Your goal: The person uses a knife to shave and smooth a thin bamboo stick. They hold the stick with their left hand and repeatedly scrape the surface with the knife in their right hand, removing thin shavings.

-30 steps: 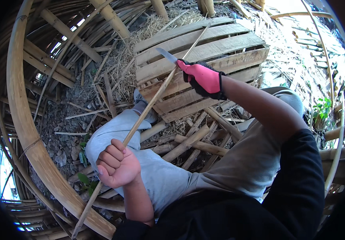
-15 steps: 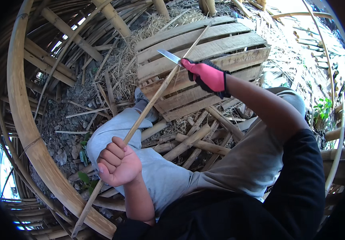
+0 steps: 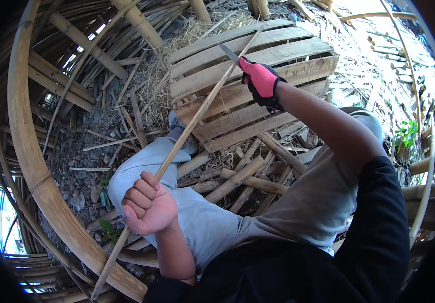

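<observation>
A long, thin bamboo strip [image 3: 195, 118] slants from the lower left up to the top middle. My bare left hand [image 3: 150, 204] is wrapped round its lower part, above my thigh. In a pink and black glove, my right hand [image 3: 263, 83] grips a knife [image 3: 228, 52] by the handle, which the fingers hide. The blade crosses the strip near its far end and seems to touch it. Beneath that end lies a slatted wooden board [image 3: 258, 64].
A thick curved bamboo pole [image 3: 28, 146] arches along my left side. Cut bamboo pieces [image 3: 237, 179] lie crossed between my legs. Straw shavings [image 3: 149, 86] cover the ground beside the board. A small green plant [image 3: 406, 134] grows at the right.
My right hand and the knife have moved a little up and to the right along the strip, toward its far end. My left hand has stayed in place.
</observation>
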### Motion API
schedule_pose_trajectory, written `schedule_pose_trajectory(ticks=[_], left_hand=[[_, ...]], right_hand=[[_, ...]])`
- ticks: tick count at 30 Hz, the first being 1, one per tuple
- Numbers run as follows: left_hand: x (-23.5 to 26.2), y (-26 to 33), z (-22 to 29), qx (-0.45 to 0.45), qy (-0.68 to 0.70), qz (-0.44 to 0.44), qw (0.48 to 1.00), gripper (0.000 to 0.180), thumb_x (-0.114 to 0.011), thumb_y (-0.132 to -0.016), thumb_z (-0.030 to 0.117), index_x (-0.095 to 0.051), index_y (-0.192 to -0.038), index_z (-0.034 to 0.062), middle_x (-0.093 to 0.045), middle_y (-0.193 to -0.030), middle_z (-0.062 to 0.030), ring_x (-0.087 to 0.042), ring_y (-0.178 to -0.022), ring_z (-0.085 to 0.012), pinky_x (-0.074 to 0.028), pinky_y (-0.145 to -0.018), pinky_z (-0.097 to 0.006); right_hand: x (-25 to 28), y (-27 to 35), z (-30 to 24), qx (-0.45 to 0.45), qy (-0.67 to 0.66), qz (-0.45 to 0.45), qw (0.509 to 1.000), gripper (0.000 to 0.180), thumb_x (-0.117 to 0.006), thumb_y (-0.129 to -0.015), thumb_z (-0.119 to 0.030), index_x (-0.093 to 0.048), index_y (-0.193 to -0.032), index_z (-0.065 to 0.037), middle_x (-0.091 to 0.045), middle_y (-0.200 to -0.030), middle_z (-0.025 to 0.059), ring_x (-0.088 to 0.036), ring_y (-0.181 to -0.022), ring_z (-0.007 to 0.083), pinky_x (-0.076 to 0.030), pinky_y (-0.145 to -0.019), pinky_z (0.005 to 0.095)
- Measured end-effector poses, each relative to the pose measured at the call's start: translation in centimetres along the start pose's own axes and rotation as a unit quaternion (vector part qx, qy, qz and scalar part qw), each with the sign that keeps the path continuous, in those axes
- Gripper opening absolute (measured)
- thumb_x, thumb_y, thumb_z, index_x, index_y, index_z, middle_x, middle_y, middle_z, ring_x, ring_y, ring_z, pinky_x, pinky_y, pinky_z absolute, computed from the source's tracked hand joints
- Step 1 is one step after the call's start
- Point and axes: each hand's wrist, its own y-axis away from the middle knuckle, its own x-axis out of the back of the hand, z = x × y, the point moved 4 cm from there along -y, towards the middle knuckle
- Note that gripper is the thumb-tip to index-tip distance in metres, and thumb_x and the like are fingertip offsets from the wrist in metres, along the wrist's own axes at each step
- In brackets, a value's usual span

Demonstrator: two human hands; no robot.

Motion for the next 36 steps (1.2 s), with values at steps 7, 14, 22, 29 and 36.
schedule_pose_trajectory(ticks=[7,14,22,29,36], left_hand=[[0.1,-0.2,0.2,0.004,0.0,0.005,1.0,0.049,-0.045,-0.099,0.026,-0.019,-0.059,0.0187,-0.02,-0.054,0.0042,-0.018,-0.055,-0.0128,-0.026,-0.063,-0.033],[-0.1,-0.2,0.1,0.001,0.009,-0.016,1.0,0.048,-0.045,-0.1,0.026,-0.02,-0.059,0.0188,-0.02,-0.055,0.0044,-0.018,-0.056,-0.0125,-0.026,-0.064,-0.033],[0.0,0.1,0.0,0.002,-0.007,-0.011,1.0,0.049,-0.046,-0.099,0.027,-0.019,-0.059,0.0187,-0.021,-0.054,0.0047,-0.019,-0.054,-0.0122,-0.027,-0.063,-0.033],[0.1,-0.2,0.0,-0.001,-0.005,-0.014,1.0,0.05,-0.047,-0.098,0.026,-0.019,-0.058,0.0185,-0.021,-0.054,0.0046,-0.018,-0.053,-0.0124,-0.027,-0.062,-0.033],[-0.1,0.0,-0.1,0.004,0.01,-0.035,0.999,0.05,-0.048,-0.098,0.026,-0.02,-0.058,0.0178,-0.021,-0.054,0.0039,-0.018,-0.053,-0.0132,-0.026,-0.062,-0.034]], right_hand=[[1.1,0.2,-0.3,-0.027,-0.018,0.006,0.999,0.061,-0.049,-0.096,-0.068,-0.052,-0.071,-0.012,-0.039,-0.052,-0.0041,-0.033,-0.037,0.0094,-0.024,-0.037,0.0287],[1.3,-0.2,0.0,-0.016,-0.052,-0.001,0.999,0.056,-0.058,-0.094,-0.062,-0.054,-0.076,-0.01,-0.035,-0.053,-0.0039,-0.033,-0.041,0.0107,-0.024,-0.04,0.0289],[-1.6,2.4,-0.4,0.023,0.007,-0.065,0.998,0.058,-0.059,-0.092,-0.065,-0.057,-0.074,-0.01,-0.04,-0.054,-0.002,-0.034,-0.04,0.0109,-0.026,-0.04,0.0292],[-3.0,3.4,-0.3,-0.029,0.017,-0.131,0.991,0.052,-0.054,-0.096,-0.061,-0.051,-0.081,-0.012,-0.035,-0.051,-0.0035,-0.032,-0.036,0.0129,-0.024,-0.038,0.0314],[-0.7,2.5,-1.1,-0.026,0.027,-0.098,0.995,0.043,-0.06,-0.097,-0.051,-0.057,-0.085,-0.01,-0.037,-0.053,-0.0039,-0.033,-0.038,0.0113,-0.025,-0.038,0.0307]])
